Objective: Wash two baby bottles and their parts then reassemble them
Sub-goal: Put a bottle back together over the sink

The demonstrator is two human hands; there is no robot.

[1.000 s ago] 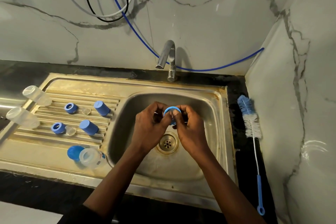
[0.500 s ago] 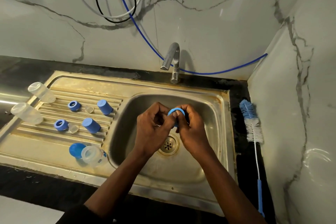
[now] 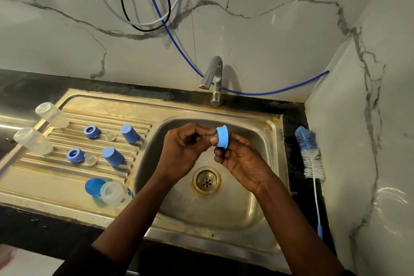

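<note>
Over the sink (image 3: 274, 127), left hand (image 3: 186, 150) and right hand (image 3: 243, 163) pinch one blue ring (image 3: 223, 136) between curled fingers (image 3: 214, 141).

Illumination was moderate, with a yellow-green cast. The tap (image 3: 214, 78) threw a soft shadow on the wall (image 3: 268, 29) directly to its right. Far right of the tap and lower, the glossy side wall (image 3: 392, 197) showed white glare. The basin wall (image 3: 147, 152) below-left of the tap lay dark. The left hand (image 3: 186, 150) and right hand (image 3: 242, 163) rendered sharp. Straight edges bowed outward from the tap.
</note>
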